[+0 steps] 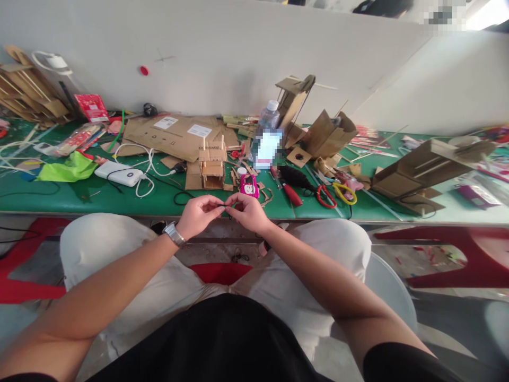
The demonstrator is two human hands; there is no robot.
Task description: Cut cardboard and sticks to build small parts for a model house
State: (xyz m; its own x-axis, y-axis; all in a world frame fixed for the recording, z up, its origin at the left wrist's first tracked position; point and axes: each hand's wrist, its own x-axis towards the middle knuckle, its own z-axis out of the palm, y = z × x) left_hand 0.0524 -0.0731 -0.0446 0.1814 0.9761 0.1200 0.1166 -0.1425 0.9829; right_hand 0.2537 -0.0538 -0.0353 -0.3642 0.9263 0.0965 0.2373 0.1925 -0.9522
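Note:
My left hand (200,215), with a watch (174,234) at its wrist, is closed in a pinch at the table's front edge. Facing it, my right hand (249,213) is pinched too, the fingertips of both nearly meeting. Between them is a small piece of thin black cord (225,205); its exact shape is too small to make out. A loop of black cord (180,198) lies on the table to the left. Just beyond my hands stand a small cardboard structure (212,171) with sticks and a pink item (249,187) with a cartoon face.
A white power bank (120,174) with cables lies left, before flat cardboard (147,139). To the right are a bottle (271,118), a red-handled tool (292,195), red-handled scissors (326,197) and a larger cardboard model (413,172). The green table (167,207) ends just above my knees.

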